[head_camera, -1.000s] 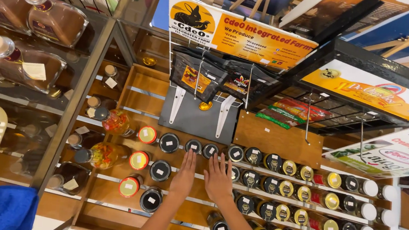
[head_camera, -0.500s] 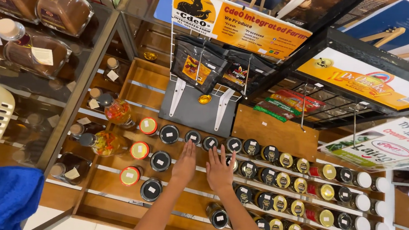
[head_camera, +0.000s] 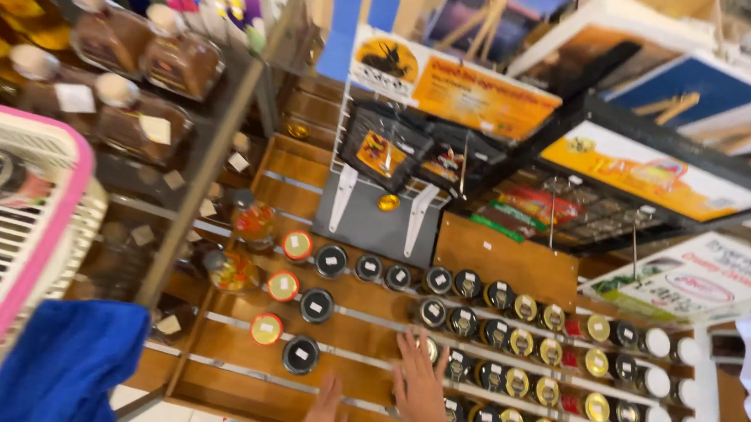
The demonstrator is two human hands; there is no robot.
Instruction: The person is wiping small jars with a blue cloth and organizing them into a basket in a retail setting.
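A stepped wooden shelf (head_camera: 364, 329) carries rows of small jars lying with their lids towards me. My right hand (head_camera: 418, 385) lies flat with its fingers spread, the fingertips on the black-lidded jars (head_camera: 461, 320) in the middle rows. Lower and to the left, my left hand (head_camera: 323, 420) hovers over bare wood by a metal rail, fingers apart and holding nothing. The nearest jar to it has a black lid with a white label (head_camera: 301, 354). Gold-lidded jars (head_camera: 551, 352) and white-lidded jars (head_camera: 657, 381) fill the rows to the right.
A white basket with a pink rim (head_camera: 18, 250) hangs at the left above a blue cloth (head_camera: 58, 364). Bottles of brown liquid (head_camera: 179, 59) stand on a glass shelf at the upper left. A wire rack of dark packets (head_camera: 391, 148) and orange signs (head_camera: 460, 91) rise behind the jars.
Both hands have dropped towards the bottom edge of the view and spread apart. The basket and blue cloth now fill more of the left side.
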